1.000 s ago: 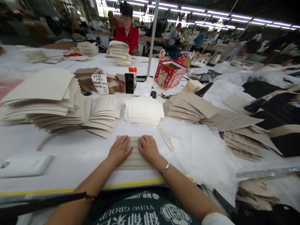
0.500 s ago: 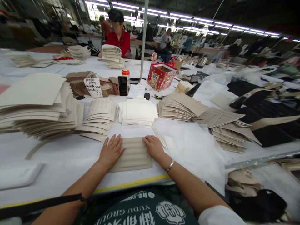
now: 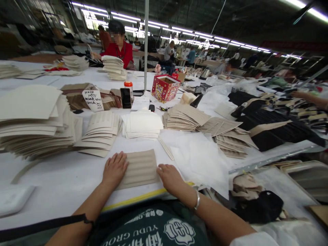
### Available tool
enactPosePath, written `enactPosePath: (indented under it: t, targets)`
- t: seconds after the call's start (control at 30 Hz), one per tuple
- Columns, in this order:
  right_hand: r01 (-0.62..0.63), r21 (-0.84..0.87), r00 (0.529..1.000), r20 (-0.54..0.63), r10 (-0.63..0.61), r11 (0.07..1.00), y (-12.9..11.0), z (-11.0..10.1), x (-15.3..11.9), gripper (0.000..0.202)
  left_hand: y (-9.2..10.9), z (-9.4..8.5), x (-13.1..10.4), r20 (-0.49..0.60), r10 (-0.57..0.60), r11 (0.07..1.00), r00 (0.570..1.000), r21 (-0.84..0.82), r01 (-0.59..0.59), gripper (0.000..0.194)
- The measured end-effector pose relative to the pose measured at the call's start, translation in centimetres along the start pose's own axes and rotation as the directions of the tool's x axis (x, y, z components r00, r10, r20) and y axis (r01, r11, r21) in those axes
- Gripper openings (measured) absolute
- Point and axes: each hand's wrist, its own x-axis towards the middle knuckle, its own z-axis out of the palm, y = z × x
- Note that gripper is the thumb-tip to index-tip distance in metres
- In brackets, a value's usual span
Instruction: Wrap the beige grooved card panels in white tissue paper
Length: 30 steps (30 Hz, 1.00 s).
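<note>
A beige fabric panel (image 3: 140, 167) with raised ribs running across it lies flat on the white table in front of me. My left hand (image 3: 114, 169) rests flat along its left edge, fingers stretched out and palm down. At the panel's right edge is my right hand (image 3: 169, 177), its fingertips touching the border and its fingers loosely extended; the thumb's underside is hidden. Just beyond the panel sits a stack of white sheets (image 3: 142, 123). A narrow pale strip (image 3: 166, 149) lies to the right of the panel.
Stacks of beige panels stand on the left (image 3: 98, 131) and right (image 3: 184, 117). A taller pile (image 3: 28, 106) is at far left. Behind are a phone (image 3: 125, 98), a red box (image 3: 165, 89) and a pole (image 3: 146, 44). A co-worker in red (image 3: 126, 51) works across the table.
My right hand has slid down the panel's right edge toward me. My left hand stays on the left edge. The camera view has turned somewhat to the right.
</note>
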Motion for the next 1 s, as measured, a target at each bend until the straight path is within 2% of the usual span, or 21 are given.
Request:
enactPosePath:
  t: [0.03, 0.1, 0.13, 0.2, 0.27, 0.37, 0.47, 0.53, 0.6, 0.7, 0.77, 0.87, 1.0]
  targets:
    - [-0.106, 0.006, 0.994, 0.009, 0.106, 0.994, 1.0, -0.5, 0.8, 0.031, -0.1, 0.1, -0.1, -0.001, -0.003, 1.0, 1.0, -0.027, 0.003, 0.046]
    - [-0.339, -0.004, 0.94, 0.022, 0.339, 0.941, 3.0, -1.2, 3.1, 0.031, -0.3, 0.2, -0.5, 0.0, 0.029, 0.997, 1.0, -0.068, -0.029, 0.053]
    - [-0.415, -0.013, 0.908, 0.049, 0.415, 0.91, 3.8, -1.3, 4.4, 0.029, -0.3, 0.2, -0.7, 0.006, 0.062, 0.995, 0.998, -0.081, -0.062, 0.058]
    - [-0.476, -0.027, 0.871, 0.121, 0.476, 0.879, 4.6, -1.1, 6.9, 0.026, -0.2, 0.2, -1.3, 0.031, 0.128, 0.988, 0.991, -0.095, -0.125, 0.065]
    - [-0.464, -0.029, 0.871, 0.167, 0.462, 0.885, 4.4, -0.7, 8.6, 0.026, 0.0, 0.3, -1.8, 0.057, 0.149, 0.985, 0.987, -0.101, -0.143, 0.069]
    - [-0.4, -0.025, 0.901, 0.173, 0.398, 0.916, 3.8, -0.6, 9.5, 0.029, 0.4, 0.3, -2.4, 0.059, 0.093, 0.991, 0.994, -0.101, -0.086, 0.07]
    - [-0.39, 0.021, 0.917, 0.099, 0.386, 0.921, 4.1, -1.9, 9.2, 0.027, 0.6, 0.4, -2.6, 0.042, 0.056, 0.993, 0.998, -0.111, -0.051, 0.068]
    - [-0.411, 0.173, 0.906, -0.036, 0.422, 0.895, 4.6, -3.2, 8.9, 0.023, 0.6, 0.5, -2.6, 0.033, 0.05, 0.991, 0.998, -0.124, -0.046, 0.068]
    - [-0.385, 0.385, 0.875, -0.138, 0.465, 0.839, 4.7, -4.1, 8.6, 0.02, 0.6, 0.5, -2.6, 0.026, 0.041, 0.991, 0.999, -0.132, -0.037, 0.068]
    - [-0.269, 0.553, 0.891, -0.167, 0.421, 0.788, 3.4, -3.9, 8.5, 0.018, 0.7, 0.5, -2.6, 0.022, 0.026, 0.99, 0.999, -0.136, -0.022, 0.068]
    - [-0.208, 0.55, 0.907, -0.201, 0.369, 0.809, 2.1, -3.1, 8.9, 0.017, 0.7, 0.5, -2.5, 0.022, 0.023, 0.99, 0.999, -0.139, -0.02, 0.068]
    - [-0.208, 0.489, 0.904, -0.235, 0.358, 0.847, 1.0, -2.2, 9.8, 0.019, 0.8, 0.4, -2.5, 0.026, 0.019, 0.989, 0.999, -0.146, -0.015, 0.067]
    - [-0.254, 0.425, 0.92, -0.172, 0.352, 0.869, 0.4, -2.8, 9.7, 0.018, 0.9, 0.2, -2.6, 0.024, 0.007, 0.988, 1.0, -0.154, -0.004, 0.066]
